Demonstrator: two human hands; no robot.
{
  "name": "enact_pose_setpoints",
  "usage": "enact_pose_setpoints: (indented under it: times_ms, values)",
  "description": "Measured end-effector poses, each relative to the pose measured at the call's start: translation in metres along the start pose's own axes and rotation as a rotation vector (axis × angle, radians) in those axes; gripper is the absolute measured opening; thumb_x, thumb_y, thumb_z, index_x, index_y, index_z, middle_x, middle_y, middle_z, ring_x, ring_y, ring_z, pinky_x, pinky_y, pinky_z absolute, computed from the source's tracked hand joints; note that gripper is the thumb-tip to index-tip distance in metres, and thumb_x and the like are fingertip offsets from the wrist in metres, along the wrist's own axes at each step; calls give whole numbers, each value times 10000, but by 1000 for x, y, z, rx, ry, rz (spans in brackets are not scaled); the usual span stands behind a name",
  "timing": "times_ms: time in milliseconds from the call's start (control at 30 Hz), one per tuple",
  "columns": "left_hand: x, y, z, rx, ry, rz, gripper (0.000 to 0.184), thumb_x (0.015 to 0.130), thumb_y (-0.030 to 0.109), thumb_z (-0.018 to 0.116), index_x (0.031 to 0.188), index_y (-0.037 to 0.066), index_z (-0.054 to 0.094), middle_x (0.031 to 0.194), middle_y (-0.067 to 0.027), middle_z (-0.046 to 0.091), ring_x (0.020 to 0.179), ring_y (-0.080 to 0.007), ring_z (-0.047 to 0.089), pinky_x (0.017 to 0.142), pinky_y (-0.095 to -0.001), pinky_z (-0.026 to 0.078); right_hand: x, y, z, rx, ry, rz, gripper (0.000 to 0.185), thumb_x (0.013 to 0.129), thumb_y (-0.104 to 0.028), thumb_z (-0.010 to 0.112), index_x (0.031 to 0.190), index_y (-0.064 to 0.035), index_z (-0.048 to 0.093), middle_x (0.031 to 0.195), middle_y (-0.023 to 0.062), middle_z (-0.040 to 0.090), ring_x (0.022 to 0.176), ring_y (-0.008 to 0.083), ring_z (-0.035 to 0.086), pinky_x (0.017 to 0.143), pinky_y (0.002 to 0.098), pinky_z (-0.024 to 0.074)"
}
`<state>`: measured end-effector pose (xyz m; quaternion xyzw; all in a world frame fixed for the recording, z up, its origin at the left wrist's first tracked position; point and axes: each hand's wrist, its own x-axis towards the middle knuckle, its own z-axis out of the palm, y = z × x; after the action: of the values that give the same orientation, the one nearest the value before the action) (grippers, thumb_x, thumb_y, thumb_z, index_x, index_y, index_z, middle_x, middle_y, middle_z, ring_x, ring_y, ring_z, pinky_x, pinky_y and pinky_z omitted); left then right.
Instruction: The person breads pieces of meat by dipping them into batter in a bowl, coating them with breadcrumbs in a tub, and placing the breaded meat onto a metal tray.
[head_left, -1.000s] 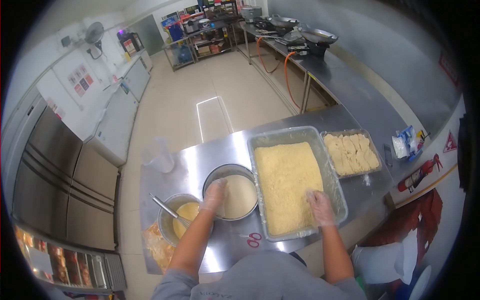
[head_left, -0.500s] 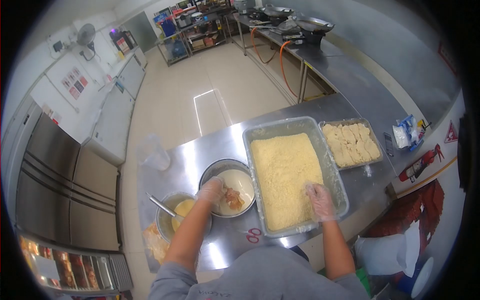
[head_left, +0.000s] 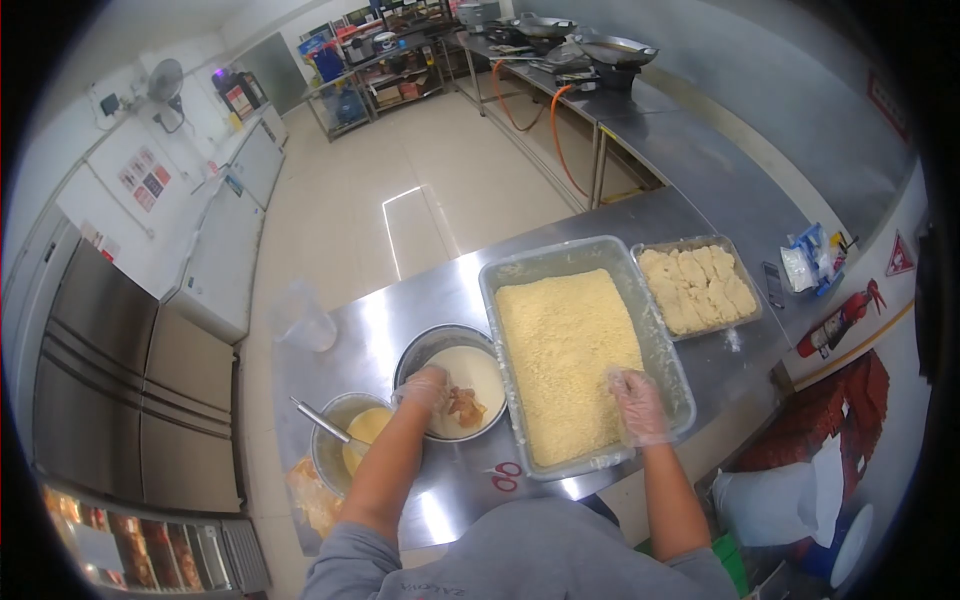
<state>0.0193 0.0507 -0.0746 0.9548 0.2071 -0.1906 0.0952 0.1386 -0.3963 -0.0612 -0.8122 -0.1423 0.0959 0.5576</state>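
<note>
My left hand (head_left: 424, 388), in a clear glove, is inside the round metal bowl (head_left: 409, 362) of pale liquid. Its fingers are at brownish pieces of food (head_left: 464, 408) lying in the liquid; whether they grip them is unclear. Over the front right of the large grey tub (head_left: 664, 330) is my gloved right hand (head_left: 638, 403), fingers curled together above the yellow crumbs (head_left: 568, 350). Anything inside those fingers is hidden. Left of the liquid bowl stands another bowl (head_left: 328, 452) with yellow liquid and a whisk (head_left: 322, 420) leaning in it.
A tray of breaded pieces (head_left: 698, 287) stands right of the tub. Red-handled scissors (head_left: 506, 477) lie near the front edge. A clear jug (head_left: 303, 318) is at the back left, a plastic bag (head_left: 312, 496) at the front left. Woks (head_left: 615, 50) stand on the far counter.
The brownish pieces, not visible a second ago, now show in the pale liquid beside my left hand. My right hand has stayed over the crumbs. The view has shifted slightly.
</note>
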Motion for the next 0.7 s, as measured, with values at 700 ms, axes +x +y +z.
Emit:
enact_pose_setpoints:
  times_ms: [700]
  values:
    - [-99, 41, -113, -66, -3, 9, 295, 1000, 270, 694, 1144, 44, 819, 1169, -254, 794, 1065, -453, 779, 950, -522, 619, 1, 8, 1, 60, 16, -52, 280, 1099, -214, 699, 1258, 10, 753, 1104, 96, 769, 1036, 179, 710, 946, 354, 555]
